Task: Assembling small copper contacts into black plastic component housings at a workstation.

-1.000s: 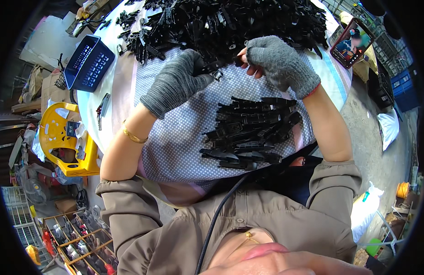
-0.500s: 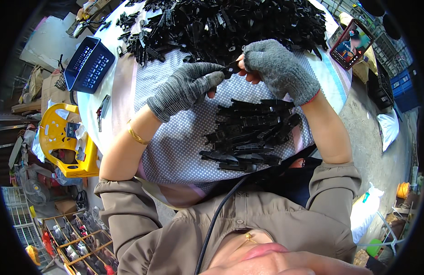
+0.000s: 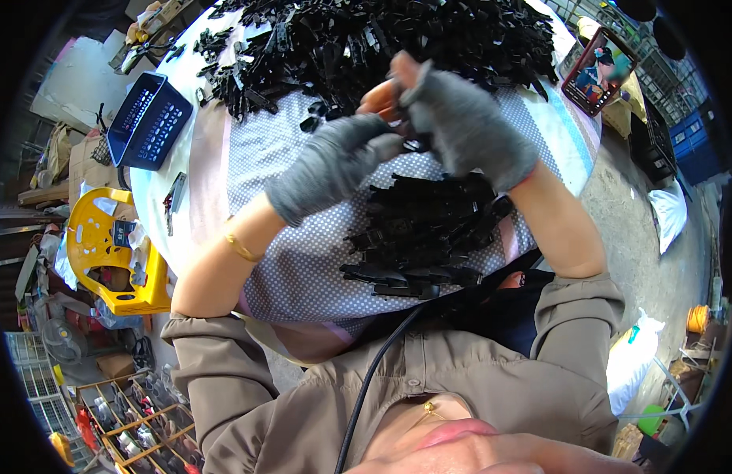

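Both my hands wear grey knitted fingerless gloves and meet over the table, blurred by motion. My left hand (image 3: 330, 167) is closed in a pinch on a small black plastic part (image 3: 414, 145), mostly hidden between the hands. Turned over beside it, my right hand (image 3: 470, 126) has bare fingertips pointing up and left; its grip is too smeared to make out. Just below the hands lies a roughly lined-up stack of black plastic parts (image 3: 429, 229). Beyond them spreads a large loose heap of similar parts (image 3: 334, 47).
A patterned cloth covers the round table (image 3: 291, 261). On its left are a blue perforated basket (image 3: 156, 126) and a small cutter-like tool (image 3: 175, 193). A yellow plastic chair (image 3: 85, 237) stands left. A phone (image 3: 599, 71) is propped at the far right. A black cable (image 3: 374, 371) crosses my chest.
My right hand has rotated, its fingertips swinging upward and left over my left hand. My left hand has shifted slightly down and right. The black part is now less visible.
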Action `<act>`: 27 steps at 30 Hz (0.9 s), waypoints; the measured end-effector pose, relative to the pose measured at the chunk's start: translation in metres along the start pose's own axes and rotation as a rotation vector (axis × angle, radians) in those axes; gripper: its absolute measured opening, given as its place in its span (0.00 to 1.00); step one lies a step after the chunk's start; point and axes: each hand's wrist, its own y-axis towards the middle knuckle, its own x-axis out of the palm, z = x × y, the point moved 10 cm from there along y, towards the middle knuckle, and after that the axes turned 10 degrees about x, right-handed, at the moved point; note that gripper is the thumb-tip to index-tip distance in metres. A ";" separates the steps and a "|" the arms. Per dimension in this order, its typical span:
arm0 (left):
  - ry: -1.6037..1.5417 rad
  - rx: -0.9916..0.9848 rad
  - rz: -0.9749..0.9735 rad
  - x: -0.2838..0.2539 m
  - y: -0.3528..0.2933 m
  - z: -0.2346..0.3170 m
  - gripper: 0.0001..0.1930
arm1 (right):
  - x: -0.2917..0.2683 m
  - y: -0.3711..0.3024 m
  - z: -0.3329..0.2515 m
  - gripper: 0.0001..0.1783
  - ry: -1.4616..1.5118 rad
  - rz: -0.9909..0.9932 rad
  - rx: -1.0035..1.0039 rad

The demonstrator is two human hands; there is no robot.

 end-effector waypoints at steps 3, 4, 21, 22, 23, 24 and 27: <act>0.145 -0.127 -0.091 0.018 0.002 0.003 0.13 | 0.014 -0.003 0.008 0.27 0.104 0.008 0.109; 0.131 -0.014 -0.024 0.017 0.003 0.017 0.13 | 0.010 -0.006 0.001 0.32 0.088 0.073 0.043; 0.211 0.233 -0.374 0.054 -0.012 0.042 0.17 | -0.146 -0.018 0.031 0.11 -1.413 0.459 0.480; 0.097 0.149 -0.348 0.049 -0.013 0.040 0.17 | -0.148 -0.019 0.034 0.12 -1.405 0.472 0.500; 0.097 0.151 -0.346 0.046 -0.013 0.041 0.17 | -0.151 -0.020 0.036 0.12 -1.395 0.485 0.520; -0.043 0.053 -0.256 0.035 -0.010 0.032 0.17 | -0.149 -0.021 0.031 0.12 -1.397 0.483 0.519; -0.156 -0.007 0.013 -0.003 0.003 0.011 0.18 | -0.133 -0.018 0.017 0.12 -1.193 0.484 0.429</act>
